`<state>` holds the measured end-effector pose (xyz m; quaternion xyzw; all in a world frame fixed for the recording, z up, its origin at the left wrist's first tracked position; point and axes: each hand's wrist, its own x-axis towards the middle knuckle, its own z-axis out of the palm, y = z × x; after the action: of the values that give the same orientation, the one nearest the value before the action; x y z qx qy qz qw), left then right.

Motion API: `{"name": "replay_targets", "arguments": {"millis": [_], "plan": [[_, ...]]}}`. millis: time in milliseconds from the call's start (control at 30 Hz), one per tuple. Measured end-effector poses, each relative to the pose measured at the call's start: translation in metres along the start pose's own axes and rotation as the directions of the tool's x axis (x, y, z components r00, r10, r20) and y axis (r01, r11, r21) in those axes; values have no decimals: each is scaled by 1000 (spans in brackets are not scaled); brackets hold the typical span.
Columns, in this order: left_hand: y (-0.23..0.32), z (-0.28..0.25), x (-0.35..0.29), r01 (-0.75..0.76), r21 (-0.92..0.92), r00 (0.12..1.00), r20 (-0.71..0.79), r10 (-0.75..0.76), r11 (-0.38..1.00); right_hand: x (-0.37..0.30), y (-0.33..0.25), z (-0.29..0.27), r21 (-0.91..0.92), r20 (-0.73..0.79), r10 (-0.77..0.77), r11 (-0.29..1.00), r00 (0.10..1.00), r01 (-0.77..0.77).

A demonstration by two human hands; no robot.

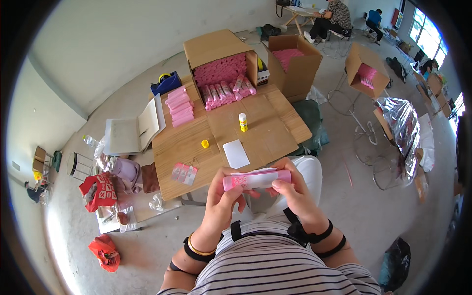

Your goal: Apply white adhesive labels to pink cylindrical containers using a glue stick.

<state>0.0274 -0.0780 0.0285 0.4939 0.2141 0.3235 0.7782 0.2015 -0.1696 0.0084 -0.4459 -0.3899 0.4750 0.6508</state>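
Just past the table's near edge, a pink roll with a white and pink label strip around it lies level between my hands. My left hand is closed around its left end, and my right hand grips the right end with the thumb on the label. A white sheet edge shows along the roll's far side. In front stand an uncapped yellow glue stick and, lying apart to its left, a yellow cap. A white paper piece and pink printed labels lie nearer to me.
An open cardboard box full of pink rolls stands at the table's back, with loose pink rolls and a blue tape dispenser to its left. A second box stands behind right. An open folder lies left.
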Motion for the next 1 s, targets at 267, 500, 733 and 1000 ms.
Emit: {"name": "replay_targets", "arguments": {"millis": [267, 500, 733, 1000], "plan": [[-4, -3, 3, -92, -17, 994, 55, 93, 996, -1, -15, 6, 22, 18, 44, 999, 999, -44], [-10, -3, 2, -202, 111, 979, 61, 196, 973, 3, -20, 15, -108, -31, 11, 994, 999, -14], [-9, 1, -1, -260, 96, 961, 123, 248, 961, 3, -17, 17, -95, -103, 17, 995, 995, -27], [-10, 2, -3, -225, 66, 972, 79, 220, 972, 4, -7, 21, -26, -133, -27, 999, 991, 24]]}}
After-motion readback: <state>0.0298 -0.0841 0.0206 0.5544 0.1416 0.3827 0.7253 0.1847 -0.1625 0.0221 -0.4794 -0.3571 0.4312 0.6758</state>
